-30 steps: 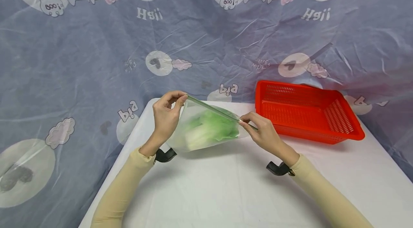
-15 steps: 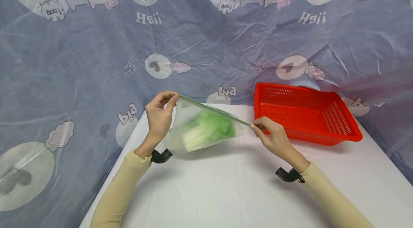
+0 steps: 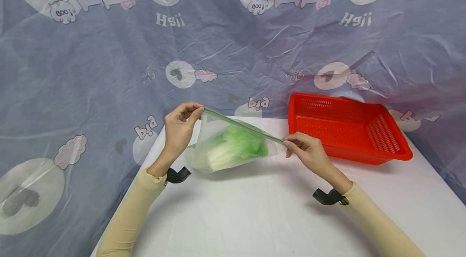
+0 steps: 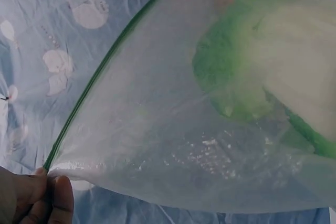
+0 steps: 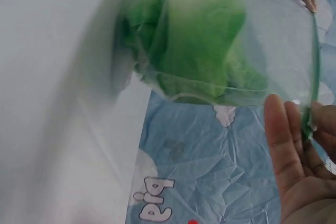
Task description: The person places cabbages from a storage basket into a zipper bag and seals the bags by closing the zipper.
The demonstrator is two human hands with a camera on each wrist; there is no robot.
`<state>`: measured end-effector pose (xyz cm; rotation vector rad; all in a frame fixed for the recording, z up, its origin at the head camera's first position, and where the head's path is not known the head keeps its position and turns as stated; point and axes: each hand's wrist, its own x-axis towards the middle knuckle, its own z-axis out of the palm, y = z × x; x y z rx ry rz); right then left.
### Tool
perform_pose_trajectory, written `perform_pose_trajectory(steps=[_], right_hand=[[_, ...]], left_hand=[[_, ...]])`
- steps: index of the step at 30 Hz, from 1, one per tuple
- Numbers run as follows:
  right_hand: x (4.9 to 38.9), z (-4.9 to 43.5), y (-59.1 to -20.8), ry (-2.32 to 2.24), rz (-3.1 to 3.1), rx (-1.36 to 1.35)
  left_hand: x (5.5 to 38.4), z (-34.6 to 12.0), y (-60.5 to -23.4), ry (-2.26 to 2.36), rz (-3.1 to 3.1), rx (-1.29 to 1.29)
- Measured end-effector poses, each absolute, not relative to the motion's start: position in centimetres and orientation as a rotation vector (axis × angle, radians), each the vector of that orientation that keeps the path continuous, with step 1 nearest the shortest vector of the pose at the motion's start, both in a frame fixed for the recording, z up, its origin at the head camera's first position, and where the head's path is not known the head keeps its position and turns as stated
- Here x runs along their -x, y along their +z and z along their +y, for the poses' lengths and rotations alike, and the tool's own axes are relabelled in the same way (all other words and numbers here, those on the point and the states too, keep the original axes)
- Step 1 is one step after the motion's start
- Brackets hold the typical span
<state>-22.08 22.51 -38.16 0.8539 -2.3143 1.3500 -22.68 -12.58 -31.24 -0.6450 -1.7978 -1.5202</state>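
A translucent zip bag (image 3: 214, 137) with a green seal strip along its mouth hangs between my hands over the white table. Inside it lies a leafy head of cabbage (image 3: 236, 146), pale stem to the left and green leaves to the right. My left hand (image 3: 179, 127) pinches the upper left corner of the strip between thumb and fingers. At the strip's lower right end, my right hand (image 3: 307, 150) pinches the other corner. The right wrist view shows the green strip (image 5: 316, 61) running taut from one hand to the other.
A red perforated plastic basket (image 3: 346, 127) stands at the back right of the white-covered table (image 3: 233, 216), just beyond my right hand. Behind the table hangs a blue-grey printed cloth (image 3: 233, 47).
My right hand has slid right and slightly down to the strip's end, and my left hand has shifted a little left. The bag's mouth is now stretched longer between them.
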Motion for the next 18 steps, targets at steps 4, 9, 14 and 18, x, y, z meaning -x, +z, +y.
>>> perform_pose_trajectory(steps=[4, 9, 14, 18], right_hand=[[22.6, 23.0, -38.4, 1.496, -2.385, -0.772], [23.0, 23.2, -37.6, 1.592, -2.427, -0.652], [23.7, 22.2, -34.9, 1.629, -2.431, -0.556], [26.7, 21.5, -33.3, 1.673, -2.410, -0.446]], left_hand=[[22.5, -13.1, -31.4, -1.529, -1.813, 0.622], [22.5, -13.4, -31.5, -1.512, -1.829, 0.588], [23.8, -13.7, -30.7, -1.486, -1.954, 0.492], [28.2, -14.5, -30.8, -1.671, -1.983, 0.394]])
